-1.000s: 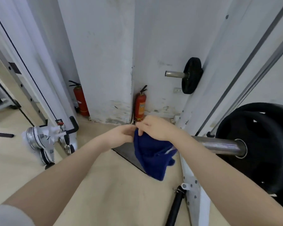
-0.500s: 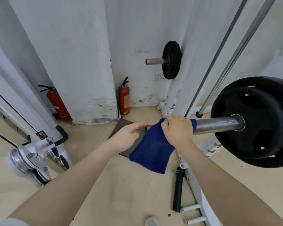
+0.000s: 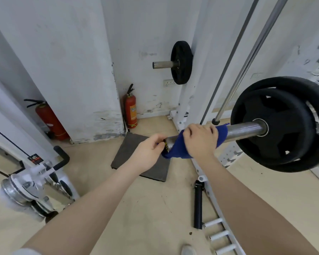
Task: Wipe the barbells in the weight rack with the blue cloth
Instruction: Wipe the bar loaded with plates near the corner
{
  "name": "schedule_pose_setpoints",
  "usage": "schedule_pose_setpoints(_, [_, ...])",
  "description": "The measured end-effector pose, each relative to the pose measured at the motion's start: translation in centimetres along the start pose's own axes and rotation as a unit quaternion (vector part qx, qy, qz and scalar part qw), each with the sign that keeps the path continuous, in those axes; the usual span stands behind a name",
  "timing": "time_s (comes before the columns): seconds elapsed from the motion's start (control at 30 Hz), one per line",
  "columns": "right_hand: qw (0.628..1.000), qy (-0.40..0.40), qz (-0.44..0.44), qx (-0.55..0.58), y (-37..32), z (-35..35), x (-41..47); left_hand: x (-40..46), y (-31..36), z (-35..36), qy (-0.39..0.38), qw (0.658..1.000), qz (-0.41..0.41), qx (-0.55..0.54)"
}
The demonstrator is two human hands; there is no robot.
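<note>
The white weight rack (image 3: 187,100) fills your right side, and the loaded barbell (image 3: 245,130) juts from it toward you, its black plates (image 3: 285,126) hard against the collar and its steel sleeve running down-left to the end cap. Half a second ago the blue cloth (image 3: 222,134) hung mostly loose below the sleeve with only its top edge draped over; now you have wrapped it round the sleeve near its free end, so little of it dangles. Your right hand (image 3: 199,139) is clenched over the cloth, pressing it onto the steel from above, where a moment back it only pinched the fabric. Your left hand (image 3: 151,150) has come in from open air to the very tip of the sleeve, fingers curled at the yellow-and-black end cap and the cloth's lower fold; whether it grips the cap or only the cloth cannot be told from here. That shift suggests you are past arranging the cloth and into the wipe proper. The bare stretch of sleeve between your right hand and the plates looks unwiped, so a slide toward the plates seems the natural stroke. A smaller plate (image 3: 181,62) sits on a peg higher up the rack.
</note>
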State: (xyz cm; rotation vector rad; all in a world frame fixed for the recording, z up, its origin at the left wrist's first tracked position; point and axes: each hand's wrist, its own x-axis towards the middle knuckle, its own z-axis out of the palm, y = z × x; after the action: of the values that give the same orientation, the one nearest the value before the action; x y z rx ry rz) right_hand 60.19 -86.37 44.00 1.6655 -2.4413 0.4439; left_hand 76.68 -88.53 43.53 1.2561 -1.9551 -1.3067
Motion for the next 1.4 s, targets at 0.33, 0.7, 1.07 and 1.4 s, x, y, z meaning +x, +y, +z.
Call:
schedule_pose_setpoints(0.33, [0.998,0.015,-0.054,0.005,4.9,-0.2,1.4,0.0,0.9,1.2,0.037,0.998,-0.049,-0.004])
schedule_pose_setpoints(0.7, [0.98,-0.019,-0.199,-0.006,5.0,-0.3,1.3,-0.8,2.5,2.7,0.079,0.992,-0.062,0.08])
schedule_pose_setpoints(1.07, [0.97,0.019,-0.239,0.041,4.7,0.6,-0.9,0.1,6.5,5.3,0.158,0.939,-0.008,0.304])
schedule_pose_setpoints(1.4, [0.998,0.025,-0.055,0.024,12.7,0.2,2.8,1.8,8.7,11.0,0.126,0.908,0.04,0.398])
